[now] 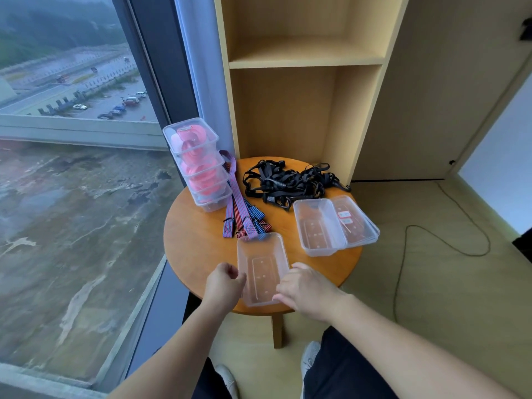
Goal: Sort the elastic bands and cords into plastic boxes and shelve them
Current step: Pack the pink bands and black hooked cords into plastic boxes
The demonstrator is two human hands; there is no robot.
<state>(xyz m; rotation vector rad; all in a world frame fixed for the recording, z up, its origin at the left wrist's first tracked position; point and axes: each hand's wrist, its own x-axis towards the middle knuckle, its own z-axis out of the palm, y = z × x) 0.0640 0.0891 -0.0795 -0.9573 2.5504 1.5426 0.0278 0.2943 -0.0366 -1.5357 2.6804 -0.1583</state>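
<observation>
Round tabletop [195, 240] by the window [72, 110]: I am holding the empty box [263, 269] at its near edge, left hand [226, 283] and right hand [308, 289] fingers [285, 279] clamping its long sides, long axis pointing toward the striped bands [241, 214].

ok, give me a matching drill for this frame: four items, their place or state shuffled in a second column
Items
1. black cords
2. striped bands
3. pink bands
4. near box

Place or state
A. empty, at the near edge of the table
B. packed inside the stacked clear boxes
C. loose tangled heap at the back of the table
D. laid out flat, mid-table

Pairs: 1-C, 2-D, 3-B, 4-A
</observation>
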